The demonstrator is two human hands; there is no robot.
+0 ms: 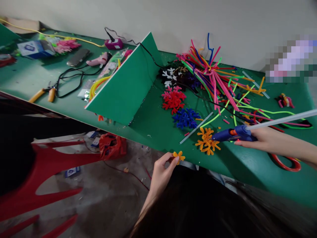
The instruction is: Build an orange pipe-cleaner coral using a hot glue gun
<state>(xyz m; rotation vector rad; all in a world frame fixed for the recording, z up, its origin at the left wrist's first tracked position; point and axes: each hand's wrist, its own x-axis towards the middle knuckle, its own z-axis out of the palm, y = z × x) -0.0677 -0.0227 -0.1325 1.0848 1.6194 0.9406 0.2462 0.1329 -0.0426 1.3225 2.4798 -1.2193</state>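
Left hand at 6 o'clock, fingers pinching small orange pipe-cleaner flower. Right hand at 3 o'clock, closed around blue hot glue gun, nozzle just beside larger orange flower on green table. Loose pipe cleaners at 1 o'clock.

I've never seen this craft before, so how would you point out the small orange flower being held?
On the long green table, find the heap of bright pipe cleaners, then the orange cluster below it. Just off that cluster, the person's left hand pinches a small orange flower: the only flower held up alone, not lying in a pile.
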